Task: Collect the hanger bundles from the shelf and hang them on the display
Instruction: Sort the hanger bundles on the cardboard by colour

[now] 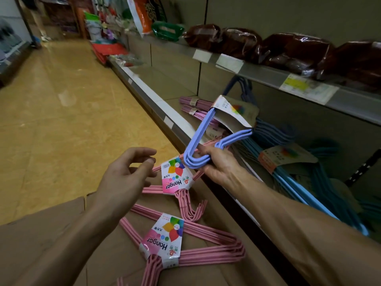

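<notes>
My right hand [216, 164] grips a lavender-blue hanger bundle [203, 137] by one corner, its paper label up near the shelf edge. My left hand [125, 174] hovers beside it with fingers loosely curled, holding nothing. Two pink hanger bundles with "Hanger" labels lie on a cardboard box: one [177, 178] just below my hands, one [162, 242] nearer to me. On the lower shelf [165, 114] lie more pink bundles [193, 106] at the back and several blue bundles [284, 162] to the right.
The cardboard box [51, 234] fills the floor in front of me. An upper shelf [268, 71] carries dark wrapped packages [296, 52] and price tags. The aisle floor [61, 100] stretches away to the left toward more goods.
</notes>
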A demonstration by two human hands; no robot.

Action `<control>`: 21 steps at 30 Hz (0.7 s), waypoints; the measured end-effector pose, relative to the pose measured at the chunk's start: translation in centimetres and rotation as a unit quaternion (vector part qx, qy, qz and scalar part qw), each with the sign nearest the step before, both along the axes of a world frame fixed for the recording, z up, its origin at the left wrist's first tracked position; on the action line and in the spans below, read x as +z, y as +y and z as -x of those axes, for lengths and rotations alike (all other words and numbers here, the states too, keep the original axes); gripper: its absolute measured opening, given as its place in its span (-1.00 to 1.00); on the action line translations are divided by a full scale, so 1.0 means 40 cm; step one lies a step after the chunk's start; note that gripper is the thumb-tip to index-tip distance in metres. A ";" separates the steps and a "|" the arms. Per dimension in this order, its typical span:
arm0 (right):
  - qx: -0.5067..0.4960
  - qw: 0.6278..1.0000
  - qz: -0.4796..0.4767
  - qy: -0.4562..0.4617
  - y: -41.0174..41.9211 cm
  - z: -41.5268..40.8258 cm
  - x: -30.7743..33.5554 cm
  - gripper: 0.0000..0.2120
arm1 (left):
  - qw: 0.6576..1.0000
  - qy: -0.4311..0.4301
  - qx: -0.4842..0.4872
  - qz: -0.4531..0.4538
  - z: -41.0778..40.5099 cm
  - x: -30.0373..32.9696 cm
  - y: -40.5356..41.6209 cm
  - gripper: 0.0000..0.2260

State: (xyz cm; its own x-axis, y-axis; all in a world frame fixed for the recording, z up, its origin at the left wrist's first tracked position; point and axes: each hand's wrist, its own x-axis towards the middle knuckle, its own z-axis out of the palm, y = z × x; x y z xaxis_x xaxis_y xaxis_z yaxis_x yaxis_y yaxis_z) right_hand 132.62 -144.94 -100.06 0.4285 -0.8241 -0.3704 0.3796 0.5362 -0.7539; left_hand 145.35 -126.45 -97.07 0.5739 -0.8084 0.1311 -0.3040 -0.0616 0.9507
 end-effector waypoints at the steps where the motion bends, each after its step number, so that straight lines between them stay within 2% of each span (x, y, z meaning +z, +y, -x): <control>1: 0.007 1.000 0.009 0.016 0.013 0.003 -0.004 -0.61 | 1.000 0.006 0.006 0.001 -0.008 0.005 0.010 -0.84; 5: 0.032 0.997 0.037 0.064 0.064 0.021 -0.005 -0.68 | 1.000 0.004 0.018 -0.011 -0.041 0.027 0.054 -0.84; 7: 0.050 0.993 0.064 0.091 0.090 0.036 -0.003 -0.84 | 1.000 0.000 0.022 -0.014 -0.059 0.039 0.077 -0.85; 11: 0.082 0.977 0.103 0.165 0.143 0.059 -0.034 -0.66 | 0.999 0.001 0.036 -0.029 -0.092 0.056 0.114 -0.83; 15: 0.166 0.957 0.138 0.194 0.212 0.077 -0.036 -0.72 | 0.997 0.030 0.065 -0.042 -0.123 0.068 0.145 -0.83; 21: 0.332 0.899 0.198 0.205 0.298 0.062 -0.004 -0.66 | 0.979 0.163 0.119 -0.020 -0.174 0.085 0.189 -0.72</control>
